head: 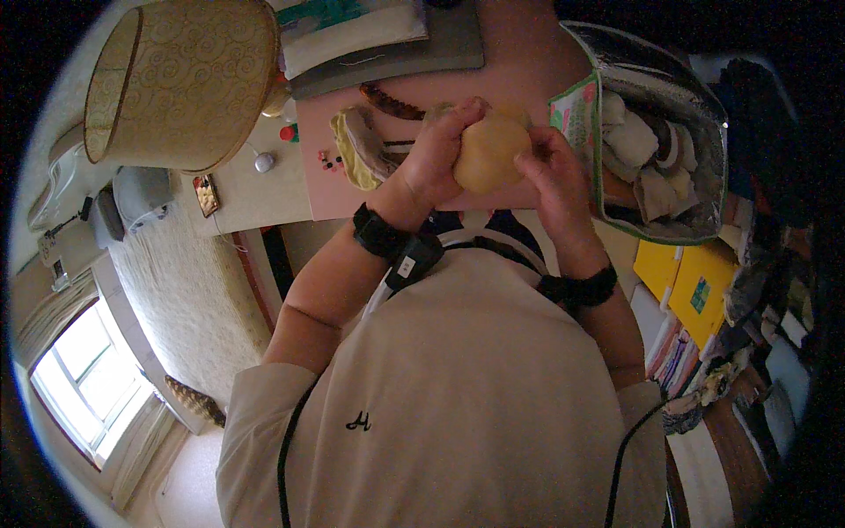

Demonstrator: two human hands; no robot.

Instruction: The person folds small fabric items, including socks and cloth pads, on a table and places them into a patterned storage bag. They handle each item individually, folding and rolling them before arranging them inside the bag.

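Observation:
My left hand [429,155] and my right hand [558,175] hold a rounded pale yellow bundle [494,155] between them, above the near part of a pink tabletop mat [330,203]. It looks like soft fabric, but the exact kind cannot be told. The left thumb lies over its upper left side, while the right fingers press its right edge. Left of my left hand, a yellow cloth piece [351,148] and a greyish cloth piece [375,142], possibly socks, lie side by side. Behind them rests a curved brown patterned object [393,103].
An insulated bag [597,125] with silvery lining stands at the right, holding several pale, bundled cloth items [630,138]. A lampshade [185,86] rises at the left. Small red and black pieces [328,160] lie on the mat. A grey flat object [455,53] lies at the back.

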